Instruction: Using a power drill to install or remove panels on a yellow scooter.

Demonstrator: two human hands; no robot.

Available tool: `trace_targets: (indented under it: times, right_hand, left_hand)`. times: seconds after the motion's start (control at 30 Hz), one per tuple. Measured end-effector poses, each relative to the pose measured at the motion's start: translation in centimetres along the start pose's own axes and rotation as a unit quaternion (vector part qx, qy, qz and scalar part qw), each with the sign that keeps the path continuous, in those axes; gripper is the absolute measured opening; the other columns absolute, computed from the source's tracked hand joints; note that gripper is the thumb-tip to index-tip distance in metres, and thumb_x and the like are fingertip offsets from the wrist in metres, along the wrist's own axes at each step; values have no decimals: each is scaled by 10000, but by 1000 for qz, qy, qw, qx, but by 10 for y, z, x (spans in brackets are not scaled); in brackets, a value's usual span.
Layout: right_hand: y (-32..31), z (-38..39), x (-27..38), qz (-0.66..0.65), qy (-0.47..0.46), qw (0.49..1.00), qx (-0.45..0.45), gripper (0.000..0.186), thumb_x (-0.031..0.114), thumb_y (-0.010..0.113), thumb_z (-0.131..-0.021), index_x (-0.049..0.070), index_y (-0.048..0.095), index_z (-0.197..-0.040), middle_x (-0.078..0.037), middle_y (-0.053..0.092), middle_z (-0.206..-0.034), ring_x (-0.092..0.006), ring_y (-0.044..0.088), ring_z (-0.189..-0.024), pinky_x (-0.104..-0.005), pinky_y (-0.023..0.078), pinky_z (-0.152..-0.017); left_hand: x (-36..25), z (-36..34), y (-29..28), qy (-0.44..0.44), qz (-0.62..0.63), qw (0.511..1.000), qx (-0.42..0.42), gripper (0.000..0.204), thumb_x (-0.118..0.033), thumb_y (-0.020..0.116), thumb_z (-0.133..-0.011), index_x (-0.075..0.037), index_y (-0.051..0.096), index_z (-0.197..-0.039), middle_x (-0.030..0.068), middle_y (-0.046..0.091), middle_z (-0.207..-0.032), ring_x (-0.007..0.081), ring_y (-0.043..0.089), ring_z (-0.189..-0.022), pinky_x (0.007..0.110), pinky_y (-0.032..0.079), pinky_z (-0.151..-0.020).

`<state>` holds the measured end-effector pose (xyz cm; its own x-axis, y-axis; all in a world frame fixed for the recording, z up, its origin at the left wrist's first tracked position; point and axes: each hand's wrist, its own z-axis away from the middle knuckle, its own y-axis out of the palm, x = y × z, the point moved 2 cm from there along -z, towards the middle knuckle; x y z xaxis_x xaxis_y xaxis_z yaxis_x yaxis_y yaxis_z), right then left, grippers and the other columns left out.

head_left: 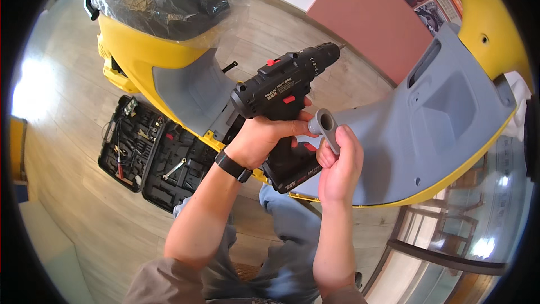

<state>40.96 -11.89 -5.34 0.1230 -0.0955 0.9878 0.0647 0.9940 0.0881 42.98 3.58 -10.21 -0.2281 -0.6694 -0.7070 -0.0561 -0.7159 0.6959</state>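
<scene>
In the middle, my left hand (261,138) is closed round the handle of a black cordless drill (275,91) with red buttons. The drill's chuck points up and to the right, and its battery base hangs below. My left thumb and finger reach to a small grey plastic part (334,143) with a round hole, touching its side. Pinched round the lower end of that part are the fingers of my right hand (342,171). Behind both hands stands a yellow scooter with a grey inner panel (394,135).
At the upper left is the scooter's seat (163,0), wrapped in clear plastic film. An open black tool case (154,160) lies on the wooden floor to the left, holding a wrench and other tools. A pink panel (365,17) stands at the back, and a glass-topped table (472,219) is at the lower right.
</scene>
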Motion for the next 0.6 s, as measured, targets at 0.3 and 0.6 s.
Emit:
trace_targets:
  times: [0.3, 0.6]
  right_hand:
    - [4, 0, -6, -79, 17, 996, 29, 265, 279, 564, -1026, 121, 544, -814, 63, 463, -708, -28, 357, -604, -221, 278, -572]
    - [-3, -3, -5, -39, -29, 999, -1, 187, 224, 596, -1026, 104, 577, -885, 53, 516, -811, -39, 419, -678, -236, 337, -607]
  left_hand:
    - [3, 12, -8, 1, -5, 1000, 18, 498, 29, 780, -865, -34, 582, -1318, 57, 659, -1031, 252, 762, -927, 298, 550, -668]
    - [2, 7, -10, 29, 70, 997, 23, 510, -77, 806, -877, -41, 568, -1327, 85, 690, -1078, 240, 754, -956, 305, 539, -705]
